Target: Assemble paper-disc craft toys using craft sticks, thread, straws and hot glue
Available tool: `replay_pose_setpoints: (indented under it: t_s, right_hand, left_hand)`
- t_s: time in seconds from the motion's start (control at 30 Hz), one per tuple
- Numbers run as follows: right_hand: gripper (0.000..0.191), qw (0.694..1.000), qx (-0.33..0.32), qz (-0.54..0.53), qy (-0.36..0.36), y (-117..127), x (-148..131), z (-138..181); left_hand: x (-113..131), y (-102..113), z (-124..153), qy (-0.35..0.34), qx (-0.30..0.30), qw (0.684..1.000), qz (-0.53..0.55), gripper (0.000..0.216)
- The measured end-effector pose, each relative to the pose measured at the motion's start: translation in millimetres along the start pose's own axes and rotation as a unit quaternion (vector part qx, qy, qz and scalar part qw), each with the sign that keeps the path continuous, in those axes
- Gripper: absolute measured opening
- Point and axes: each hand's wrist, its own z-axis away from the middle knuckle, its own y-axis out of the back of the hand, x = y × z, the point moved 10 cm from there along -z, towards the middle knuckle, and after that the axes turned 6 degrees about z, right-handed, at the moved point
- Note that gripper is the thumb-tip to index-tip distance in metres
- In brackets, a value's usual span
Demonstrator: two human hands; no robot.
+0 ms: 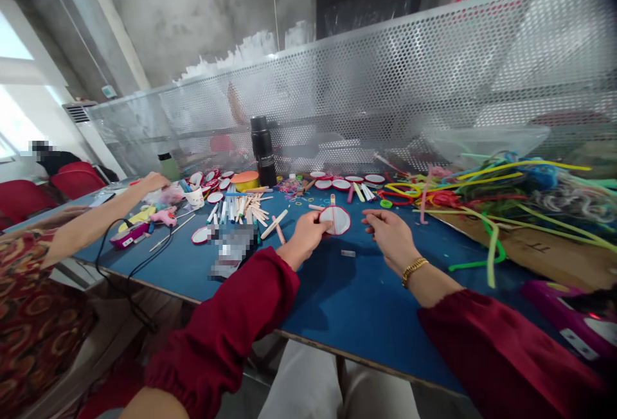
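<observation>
Between the thumb and fingers of my left hand (307,237) is a white round disc (340,221) with a red rim. A thin reddish line runs across its face, and a short wooden stick end (332,199) shows above its upper edge. My right hand (389,234), with a gold bracelet (414,272) at the wrist, hovers to the right of the disc, apart from it. Its fingers are curled together; whatever they may hold is too small to make out. A small clear piece with a reddish mark (348,253) lies on the blue table (357,310) below the disc.
Markers (224,212), wooden sticks (258,207) and more red-rimmed discs (341,184) lie beyond my left hand, near a black bottle (263,152). Colourful pipe cleaners (491,239) heap at right over cardboard (520,255). A co-worker's arm (106,213) reaches in at left. A perforated metal panel (385,85) stands behind.
</observation>
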Motion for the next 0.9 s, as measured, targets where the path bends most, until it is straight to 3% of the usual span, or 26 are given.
replay_pose_setpoints:
  t_s: [0.17, 0.37, 0.5, 0.7, 0.9]
  right_hand:
    - [0.041, 0.998, -0.056, 0.017, 0.015, -17.6, -2.9, 11.3]
    - [0.04, 0.988, -0.093, 0.059, 0.104, -30.1, -15.4, 20.2]
    - [0.038, 0.99, -0.083, 0.068, 0.094, -28.2, -8.6, 17.9]
    - [0.03, 0.986, -0.096, 0.089, 0.103, -32.4, -5.8, 20.9]
    - [0.03, 0.987, -0.119, 0.073, 0.084, -37.6, -5.5, 21.5]
  left_hand:
    - [-1.0, -2.6, 0.8, 0.003, -0.009, 1.0, 0.013, 0.018]
    - [11.7, -16.5, 9.0, -0.057, -0.076, 0.995, -0.007, 0.035]
    - [9.8, -19.8, 8.5, -0.054, -0.094, 0.994, -0.023, 0.029]
    - [1.3, -10.5, 2.0, -0.031, -0.067, 0.996, -0.054, 0.015]
    - [7.1, -12.6, 2.9, -0.06, -0.084, 0.994, -0.034, 0.032]
